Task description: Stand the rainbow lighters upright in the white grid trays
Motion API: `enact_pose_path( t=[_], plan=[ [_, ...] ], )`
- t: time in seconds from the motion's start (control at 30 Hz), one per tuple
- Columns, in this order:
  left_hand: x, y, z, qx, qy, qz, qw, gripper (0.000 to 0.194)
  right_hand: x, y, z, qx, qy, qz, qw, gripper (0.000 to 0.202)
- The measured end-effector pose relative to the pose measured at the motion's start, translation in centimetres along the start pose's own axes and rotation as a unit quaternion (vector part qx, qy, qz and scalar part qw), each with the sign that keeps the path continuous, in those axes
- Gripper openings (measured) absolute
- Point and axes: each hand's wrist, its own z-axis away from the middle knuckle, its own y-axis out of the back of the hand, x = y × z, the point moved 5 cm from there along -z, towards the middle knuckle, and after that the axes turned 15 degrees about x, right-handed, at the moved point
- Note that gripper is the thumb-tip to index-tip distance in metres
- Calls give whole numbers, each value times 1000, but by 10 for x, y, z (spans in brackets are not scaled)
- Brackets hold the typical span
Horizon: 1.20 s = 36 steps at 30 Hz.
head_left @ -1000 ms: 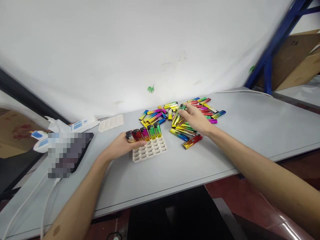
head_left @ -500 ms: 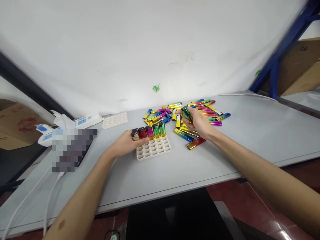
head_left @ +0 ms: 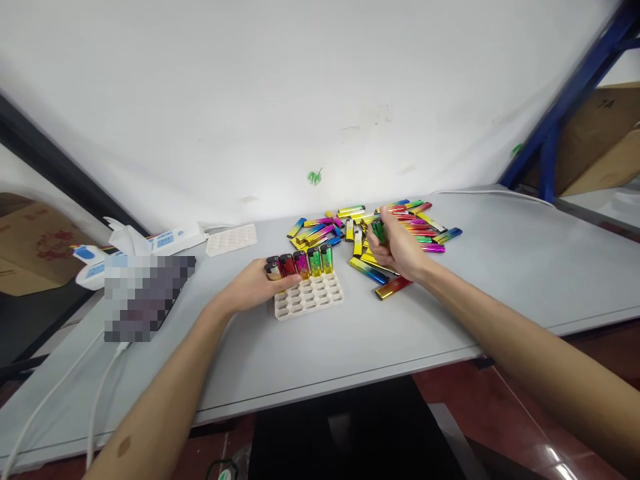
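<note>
A white tray point(head_left: 310, 297) with rows of oblong slots lies on the table. Several shiny lighters point(head_left: 314, 261) with black tops stand upright along its far row, in red, purple and green fading to gold. My left hand point(head_left: 255, 285) is closed around the lighters at the tray's left end, thumb across their front and the other fingers mostly hidden behind. Over a loose pile of metallic lighters point(head_left: 367, 271), my right hand point(head_left: 400, 245) is closed on green lighters point(head_left: 379, 232), apparently two, their lower parts covered by the fingers.
A second white slotted tray point(head_left: 231, 240) lies against the wall. To the left are a white power strip point(head_left: 175, 238) with plugs and cables, and a dark pixelated device point(head_left: 155, 293). Cardboard boxes point(head_left: 35, 243) stand beyond both table ends. A blue metal frame point(head_left: 549, 157) rises at right.
My right hand has turned slightly and its fingers have curled in around the green lighters. My left hand and the tray stay practically in place; the view has shifted a little.
</note>
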Motion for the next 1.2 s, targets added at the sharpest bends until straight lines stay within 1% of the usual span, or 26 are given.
enact_pose_path(
  t=[0.07, 0.13, 0.3, 0.5, 0.73, 0.8, 0.97, 1.07, 1.2],
  plan=[
    [0, 0, 0, 0, 1, 0, 1000, 44, 1, 2, -1, 21, -17, -1, 1000, 54],
    [0, 0, 0, 1, 2, 0, 1000, 44, 2, 3, -1, 29, -22, 0, 999, 51],
    [2, 0, 0, -3, -2, -3, 1000, 45, 3, 1, -2, 37, -5, 12, 999, 48],
    [1, 1, 0, -1, 0, -11, 1000, 44, 6, 2, -3, 41, 21, 44, 998, 58],
    [1, 1, 0, 10, 1, -13, 1000, 42, 8, 1, -4, 35, 43, 62, 997, 49],
    [1, 1, 0, 11, -1, -13, 1000, 42, 9, 2, -5, 43, 51, 78, 995, 49],
    [0, 1, 0, 5, -2, -19, 1000, 41, 7, 2, -4, 66, 63, 128, 988, 57],
    [1, 0, 0, -1, -4, -18, 1000, 41, 3, -2, 2, 63, 56, 162, 983, 63],
    [2, 0, 0, -4, -2, -27, 1000, 40, -2, -7, 10, 45, 67, 192, 978, 64]
  ],
)
